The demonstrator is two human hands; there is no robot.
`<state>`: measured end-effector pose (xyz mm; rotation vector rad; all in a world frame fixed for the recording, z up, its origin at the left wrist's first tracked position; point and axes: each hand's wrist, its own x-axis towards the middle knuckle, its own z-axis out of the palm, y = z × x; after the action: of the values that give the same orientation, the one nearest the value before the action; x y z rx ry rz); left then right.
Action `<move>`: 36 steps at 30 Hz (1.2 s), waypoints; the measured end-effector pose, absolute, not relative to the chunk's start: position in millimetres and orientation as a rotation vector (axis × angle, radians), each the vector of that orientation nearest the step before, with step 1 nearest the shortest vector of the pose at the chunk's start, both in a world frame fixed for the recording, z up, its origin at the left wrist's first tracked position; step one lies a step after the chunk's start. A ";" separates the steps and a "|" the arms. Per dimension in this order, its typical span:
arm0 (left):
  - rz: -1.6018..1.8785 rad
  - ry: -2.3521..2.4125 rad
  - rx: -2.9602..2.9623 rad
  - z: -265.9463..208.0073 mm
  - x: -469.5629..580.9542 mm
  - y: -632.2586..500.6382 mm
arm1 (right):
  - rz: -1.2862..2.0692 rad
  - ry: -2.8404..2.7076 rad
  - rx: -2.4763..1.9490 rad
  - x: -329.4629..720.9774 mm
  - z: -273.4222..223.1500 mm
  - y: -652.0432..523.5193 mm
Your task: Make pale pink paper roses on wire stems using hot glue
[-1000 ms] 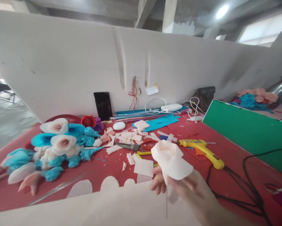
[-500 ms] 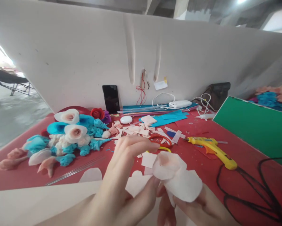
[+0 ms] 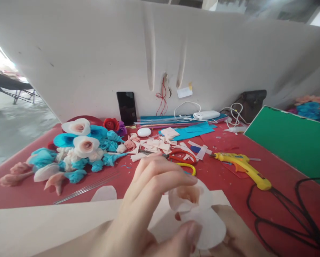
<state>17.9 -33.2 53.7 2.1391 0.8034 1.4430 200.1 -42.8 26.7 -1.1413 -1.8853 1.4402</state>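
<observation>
A white paper flower [image 3: 190,194] with a peach centre is between my hands, low in the head view. My left hand [image 3: 146,200] curves around it from the left, its fingers arched over the top and its thumb against the lower front petal [image 3: 210,230]. From the right and below, my right hand [image 3: 236,225] supports the flower; its fingertips are mostly hidden behind the petal. Just beyond the flower lie scissors [image 3: 188,166] with red and yellow handles, their blades partly covered by my left hand. A pale board or sheet [image 3: 55,217] extends under both hands.
Finished paper flowers [image 3: 86,146] are heaped at left, near thin wires [image 3: 82,189] and a loose petal [image 3: 105,193]. Paper scraps [image 3: 156,144] lie mid-table. A yellow glue gun [image 3: 240,166] with black cord [image 3: 285,210] and a green board [image 3: 283,142] are at right. A phone [image 3: 127,107] leans against the wall.
The flower has shifted slightly lower and tilted. My left fingers have moved right, over its top, and the thumb now lies across the front petal. The view has tilted down slightly.
</observation>
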 end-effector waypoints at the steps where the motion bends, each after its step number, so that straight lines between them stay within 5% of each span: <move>1: 1.401 0.793 2.118 55.6 15.8 -32.8 | 1.437 -1.899 -1.135 201.1 28.3 -41.7; 10: 0.548 0.952 1.365 58.6 3.4 -6.9 | 1.511 -2.000 -1.069 206.2 42.0 -40.5; 19: 0.517 0.660 1.305 54.2 7.7 -6.5 | 1.937 -1.989 -1.101 210.8 29.8 -33.3; 36: 0.382 0.668 1.558 64.9 3.2 0.4 | 2.015 -2.030 -1.206 211.5 21.2 -34.0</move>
<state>3.2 0.4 64.9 1.5585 0.6676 0.3816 211.5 -34.0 21.2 -1.2057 -2.0296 2.0148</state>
